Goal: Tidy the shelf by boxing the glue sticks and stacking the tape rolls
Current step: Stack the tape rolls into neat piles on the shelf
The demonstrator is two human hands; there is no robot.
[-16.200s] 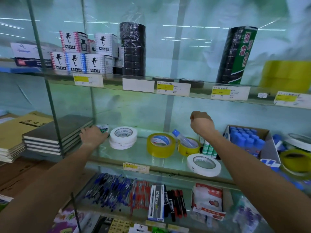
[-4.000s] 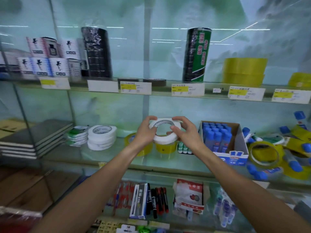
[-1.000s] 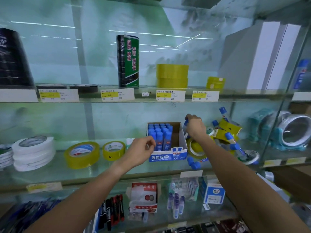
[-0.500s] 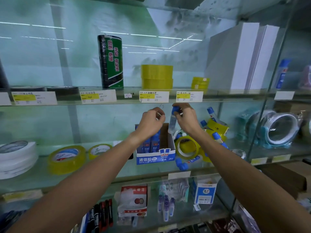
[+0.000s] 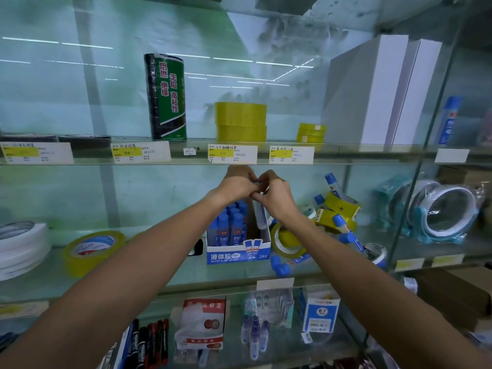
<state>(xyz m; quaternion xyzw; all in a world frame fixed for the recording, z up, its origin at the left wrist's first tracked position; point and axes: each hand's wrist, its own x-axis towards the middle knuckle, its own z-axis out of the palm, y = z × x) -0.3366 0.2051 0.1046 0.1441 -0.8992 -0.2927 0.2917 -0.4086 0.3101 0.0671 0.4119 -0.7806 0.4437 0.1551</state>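
Note:
A blue and white glue box (image 5: 238,253) stands on the middle glass shelf (image 5: 159,278), holding several blue-capped glue sticks (image 5: 231,225). Both hands meet just above it. My right hand (image 5: 275,197) grips a glue stick (image 5: 259,215) that hangs upright over the box's empty right side. My left hand (image 5: 237,183) pinches the stick's top; the cap is hidden by the fingers. Loose glue sticks (image 5: 346,230) lie jumbled with yellow tape rolls (image 5: 286,241) to the right of the box. A yellow roll (image 5: 91,249) and stacked white tape rolls (image 5: 21,247) sit at the left.
The shelf above (image 5: 346,153), with price labels, is close over my hands and carries a green and black tape tube (image 5: 166,98), yellow rolls (image 5: 241,121) and white boxes (image 5: 372,89). A glass upright (image 5: 415,166) divides off large wrapped rolls (image 5: 442,209) at right. Markers and small packs lie below.
My hands have closed together above the box. The glue stick now hangs lower, with its bottom end over the box's right side. The view has shifted slightly left.

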